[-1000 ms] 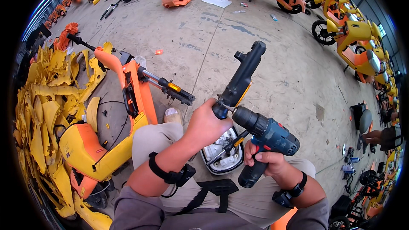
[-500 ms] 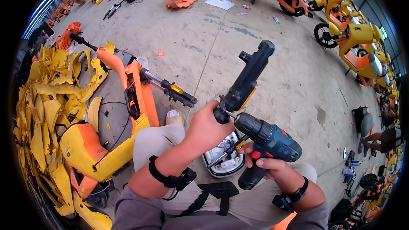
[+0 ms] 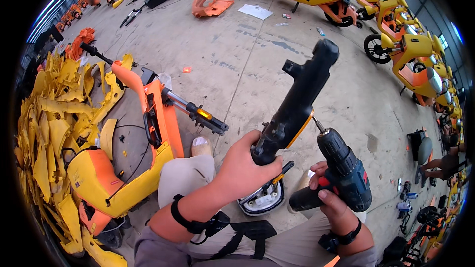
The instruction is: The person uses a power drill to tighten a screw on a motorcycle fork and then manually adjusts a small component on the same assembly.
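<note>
- Left hand (image 3: 242, 164): fingers were grasping the near end of a long black part (image 3: 299, 94), held above the floor (image 3: 217, 94) and tilted toward the far right.
- Right hand (image 3: 337, 210): fingers were wrapped around the handle of a blue-and-black drill (image 3: 349, 175); trigger pressure could not be told.
- Drill bit (image 3: 320, 126): tip was just beside the part's right edge; contact could not be determined.
- White housing (image 3: 264, 201): lay near, below the left hand.
- Orange-and-yellow scooter body (image 3: 99, 180): stood left, beside heaped yellow panels (image 3: 44, 148).
</note>
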The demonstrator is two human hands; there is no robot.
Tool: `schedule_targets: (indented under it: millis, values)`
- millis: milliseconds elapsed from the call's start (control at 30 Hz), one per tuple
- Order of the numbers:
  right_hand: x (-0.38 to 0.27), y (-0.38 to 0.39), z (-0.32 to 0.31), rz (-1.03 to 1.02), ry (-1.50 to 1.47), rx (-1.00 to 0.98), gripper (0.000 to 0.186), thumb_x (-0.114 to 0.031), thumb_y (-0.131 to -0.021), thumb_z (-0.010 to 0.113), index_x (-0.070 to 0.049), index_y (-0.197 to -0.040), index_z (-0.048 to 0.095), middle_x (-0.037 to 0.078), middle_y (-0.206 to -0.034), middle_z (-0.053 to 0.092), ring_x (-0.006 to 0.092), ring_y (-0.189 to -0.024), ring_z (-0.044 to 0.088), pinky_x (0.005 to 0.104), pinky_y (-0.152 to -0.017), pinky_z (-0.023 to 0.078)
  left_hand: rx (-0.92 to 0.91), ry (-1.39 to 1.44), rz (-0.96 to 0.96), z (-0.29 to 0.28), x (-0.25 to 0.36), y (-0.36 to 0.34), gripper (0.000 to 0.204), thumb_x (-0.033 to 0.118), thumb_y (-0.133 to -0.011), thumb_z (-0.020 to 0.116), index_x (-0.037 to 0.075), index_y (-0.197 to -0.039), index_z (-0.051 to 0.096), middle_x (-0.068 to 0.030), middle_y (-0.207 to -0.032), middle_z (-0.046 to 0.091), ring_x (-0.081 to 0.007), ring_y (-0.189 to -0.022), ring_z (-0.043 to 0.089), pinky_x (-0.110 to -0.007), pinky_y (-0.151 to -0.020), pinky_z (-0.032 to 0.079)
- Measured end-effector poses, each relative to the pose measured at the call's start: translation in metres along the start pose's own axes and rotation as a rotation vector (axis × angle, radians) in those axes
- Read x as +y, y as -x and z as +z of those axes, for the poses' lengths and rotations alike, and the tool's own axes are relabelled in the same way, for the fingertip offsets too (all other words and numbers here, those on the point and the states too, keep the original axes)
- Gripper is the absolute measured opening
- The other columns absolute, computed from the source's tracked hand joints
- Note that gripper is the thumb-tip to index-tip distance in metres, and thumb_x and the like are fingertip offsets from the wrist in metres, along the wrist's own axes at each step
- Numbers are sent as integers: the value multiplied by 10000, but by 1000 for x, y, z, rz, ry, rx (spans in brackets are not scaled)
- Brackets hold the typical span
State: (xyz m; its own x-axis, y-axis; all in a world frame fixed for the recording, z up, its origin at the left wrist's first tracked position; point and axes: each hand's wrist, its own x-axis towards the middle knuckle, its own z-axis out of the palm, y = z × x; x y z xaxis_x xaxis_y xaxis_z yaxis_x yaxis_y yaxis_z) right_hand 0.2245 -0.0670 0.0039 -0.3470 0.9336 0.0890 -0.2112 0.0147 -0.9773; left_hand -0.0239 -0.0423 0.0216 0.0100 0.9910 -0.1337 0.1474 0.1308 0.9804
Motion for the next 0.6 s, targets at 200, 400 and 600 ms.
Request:
schedule_targets:
  millis: [200, 400, 600]
  values:
    - [-9, -3, 7, -133, 213, 105, 429, -103, -837, 642, -26, -1253, 573, 120, -1223, 603, 152, -905, 615, 344, -852, 498, 46, -105, -10, 10, -13, -14, 316, 137, -772, 804, 26, -972, 586, 7, -758, 562, -66, -689, 530, -250, -611, 452]
    - [-24, -6, 4, -318, 586, 34, 407, -62, -862, 589, -16, -1266, 575, 99, -1054, 651, 184, -881, 624, 341, -849, 495, -38, -20, 59, 14, -6, -8, 520, 116, -743, 861, 29, -1131, 525, 0, -841, 575, -72, -746, 560, -250, -673, 493]
    - [-39, 3, 12, -98, 627, 219, 400, -100, -838, 621, 20, -1217, 570, 113, -1055, 650, 186, -912, 640, 368, -911, 484, -235, 168, 27, 15, 21, 6, 737, 237, -721, 900, 23, -1244, 427, -8, -903, 535, -58, -762, 538, -243, -691, 499]
